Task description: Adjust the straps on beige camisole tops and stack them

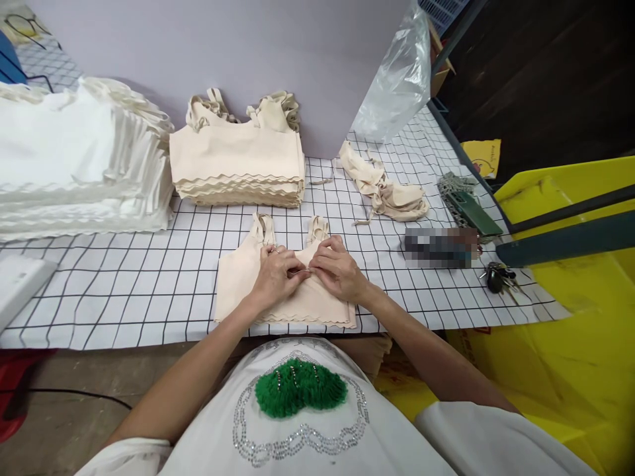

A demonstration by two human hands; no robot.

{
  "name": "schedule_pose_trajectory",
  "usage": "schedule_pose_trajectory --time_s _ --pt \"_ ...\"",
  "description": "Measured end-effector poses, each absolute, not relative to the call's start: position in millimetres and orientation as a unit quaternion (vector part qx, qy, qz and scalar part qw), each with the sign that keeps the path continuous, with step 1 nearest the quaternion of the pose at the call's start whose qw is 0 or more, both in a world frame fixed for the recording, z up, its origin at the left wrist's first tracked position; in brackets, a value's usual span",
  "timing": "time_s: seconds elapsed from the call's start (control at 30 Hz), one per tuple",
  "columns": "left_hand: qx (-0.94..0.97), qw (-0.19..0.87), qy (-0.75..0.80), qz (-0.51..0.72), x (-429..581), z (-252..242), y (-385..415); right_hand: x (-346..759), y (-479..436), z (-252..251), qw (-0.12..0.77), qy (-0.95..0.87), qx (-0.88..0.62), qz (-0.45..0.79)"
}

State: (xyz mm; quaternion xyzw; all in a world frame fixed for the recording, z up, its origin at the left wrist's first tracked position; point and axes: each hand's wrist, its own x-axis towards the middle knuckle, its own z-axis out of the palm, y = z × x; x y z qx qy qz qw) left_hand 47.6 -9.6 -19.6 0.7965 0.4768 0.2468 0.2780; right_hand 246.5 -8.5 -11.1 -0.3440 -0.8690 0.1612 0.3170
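Observation:
A beige bra top (pixel 238 281) with a wavy lower hem lies flat near the table's front edge, its straps pointing away from me. My left hand (pixel 280 274) is closed over the middle of its neckline, thumb and fingers pinched together. Close beside it, my right hand (pixel 337 270) pinches the fabric at the same spot. A thin pale line, perhaps a thread or the fabric's edge, shows between the two sets of fingertips. Anything smaller inside the pinch is hidden. Just behind stands a neat stack of beige bra tops (pixel 238 155).
A tall pile of white garments (pixel 64 152) fills the left. Crumpled beige garments (pixel 387 188) lie to the right, near a green phone-like object (pixel 476 213), a blurred-out item (pixel 439 248) and keys (pixel 499 277). A white device (pixel 22 284) sits at the left edge of the checked tablecloth (pixel 193 277).

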Motion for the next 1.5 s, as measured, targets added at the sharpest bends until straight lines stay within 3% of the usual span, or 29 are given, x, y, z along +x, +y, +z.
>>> schedule_pose_trajectory --time_s 0.23,0.4,0.7,0.8,0.97,1.2,1.37,1.5 --pt "0.796 0.289 0.470 0.250 47 -21 -9 256 -5 3 0.223 -0.907 -0.322 0.153" --pt "0.790 0.318 0.475 0.223 45 -14 -7 266 34 23 0.139 -0.903 -0.328 0.241" --pt "0.801 0.310 0.472 0.200 48 -9 1 272 105 50 0.210 -0.869 -0.405 0.192" --pt "0.817 0.261 0.479 0.189 47 -2 -4 276 107 42 0.207 -0.862 -0.426 0.180" --pt "0.874 0.039 0.410 0.259 37 -6 -40 265 39 17 0.283 -0.848 -0.433 0.119" --pt "0.924 0.017 0.357 0.136 36 -29 -58 254 -83 -26 0.099 -0.895 -0.433 0.047" --pt "0.824 0.030 0.522 0.220 -17 -10 -57 299 -83 -17 0.148 -0.803 -0.575 0.047" --pt "0.703 0.054 0.694 0.143 -63 3 -58 307 -62 14 0.114 -0.662 -0.714 0.200"
